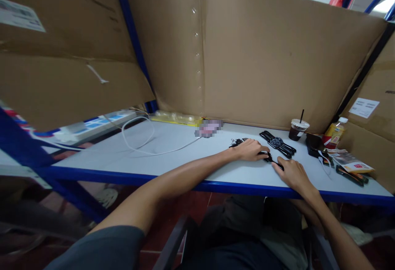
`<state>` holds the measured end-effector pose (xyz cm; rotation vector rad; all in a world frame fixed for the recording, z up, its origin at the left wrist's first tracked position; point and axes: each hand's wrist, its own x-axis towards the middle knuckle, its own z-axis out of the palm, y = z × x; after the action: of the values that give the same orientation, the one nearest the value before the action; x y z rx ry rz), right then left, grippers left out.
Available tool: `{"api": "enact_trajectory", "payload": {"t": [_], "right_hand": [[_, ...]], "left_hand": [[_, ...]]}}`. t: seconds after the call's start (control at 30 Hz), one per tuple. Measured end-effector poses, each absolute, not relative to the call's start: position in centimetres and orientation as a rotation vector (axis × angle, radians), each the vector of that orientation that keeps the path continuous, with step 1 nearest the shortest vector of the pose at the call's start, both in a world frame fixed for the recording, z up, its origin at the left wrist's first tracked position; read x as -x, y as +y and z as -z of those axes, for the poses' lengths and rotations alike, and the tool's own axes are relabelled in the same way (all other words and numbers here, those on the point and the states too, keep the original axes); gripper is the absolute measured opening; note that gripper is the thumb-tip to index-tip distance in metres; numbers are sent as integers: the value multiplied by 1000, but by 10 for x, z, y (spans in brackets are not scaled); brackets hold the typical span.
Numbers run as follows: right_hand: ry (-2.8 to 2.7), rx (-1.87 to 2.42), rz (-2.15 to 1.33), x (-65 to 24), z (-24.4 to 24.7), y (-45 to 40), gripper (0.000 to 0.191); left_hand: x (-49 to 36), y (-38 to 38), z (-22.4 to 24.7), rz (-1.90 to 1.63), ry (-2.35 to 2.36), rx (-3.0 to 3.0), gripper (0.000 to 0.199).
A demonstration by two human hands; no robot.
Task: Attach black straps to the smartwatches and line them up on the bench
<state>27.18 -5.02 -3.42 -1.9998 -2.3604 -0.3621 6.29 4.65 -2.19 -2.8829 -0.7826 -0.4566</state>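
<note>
My left hand (251,150) is closed over a black device (237,142) on the table. Silvery bits show at the left end of this device, but its kind is unclear. Between my hands runs a slim black part (269,157), and I cannot tell whether it belongs to the same device. My right hand (292,172) is closed with thumb and fingers around the right end of that slim part. Just behind my hands lies a black object with a round ribbed centre and several long rounded arms (277,143). My palms and fingers hide much of what I hold.
On the white table (182,165) a white cable (160,153) curls at left near a yellow-edged clear package (175,118). A lidded drink cup (298,130), a bottle (336,132) and a printed packet (352,161) stand or lie at right. Cardboard (262,56) walls the back.
</note>
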Motion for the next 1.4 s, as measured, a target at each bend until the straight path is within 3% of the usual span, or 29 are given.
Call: {"api": "enact_trajectory", "payload": {"t": [0.4,0.83,1.2,1.4], "right_hand": [[-2357,2000,366,-271,33,-51,34],[-2389,1956,419,-272,35,-51,33],[-2423,1917,419,-272,34,-52,35],[-2336,2022,459,-268,33,-54,38]], "left_hand": [[-67,51,27,417,-886,2889,38],[-82,62,32,525,-1171,2975,25],[-82,80,46,742,-974,3186,22],[-78,90,37,1216,-1170,3021,19]]}}
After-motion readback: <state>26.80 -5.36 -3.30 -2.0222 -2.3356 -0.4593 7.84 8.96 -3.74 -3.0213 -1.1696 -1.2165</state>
